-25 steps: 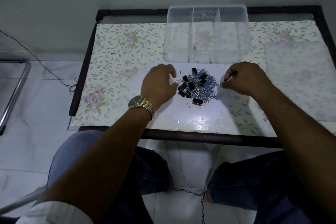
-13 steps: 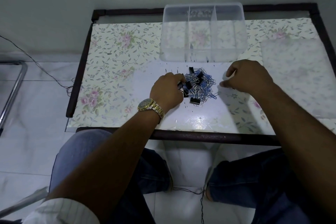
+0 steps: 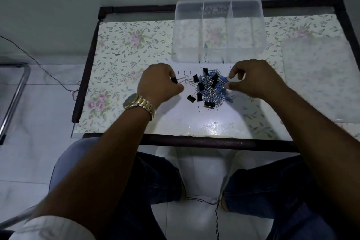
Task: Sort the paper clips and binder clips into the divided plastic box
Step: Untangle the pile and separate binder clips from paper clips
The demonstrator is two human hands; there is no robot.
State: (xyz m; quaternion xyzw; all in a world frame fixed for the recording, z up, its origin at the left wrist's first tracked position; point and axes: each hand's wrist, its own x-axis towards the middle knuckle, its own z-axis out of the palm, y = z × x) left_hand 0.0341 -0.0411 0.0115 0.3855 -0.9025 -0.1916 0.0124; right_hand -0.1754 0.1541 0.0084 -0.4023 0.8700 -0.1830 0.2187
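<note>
Left of pile (image 3: 210,88) | left hand (image 3: 159,84) pinches binder clip (image 3: 176,80) | right hand (image 3: 253,78) fingers spread at pile | clips light, tangle-prone: grip black body | box (image 3: 219,31) behind, looks empty

The desk (image 3: 124,48) wore a cream covering printed with grey-green leafy vines and pink flowers, framed in dark brown. The divided box (image 3: 187,31) was clear, colourless plastic. In the pile, the binder clips (image 3: 209,104) were black with silver wire handles, and the paper clips (image 3: 222,81) were blue and silver. The wristwatch (image 3: 139,103) was gold and silver. The trousers (image 3: 159,177) were dark blue, the floor (image 3: 29,122) pale marbled white.
</note>
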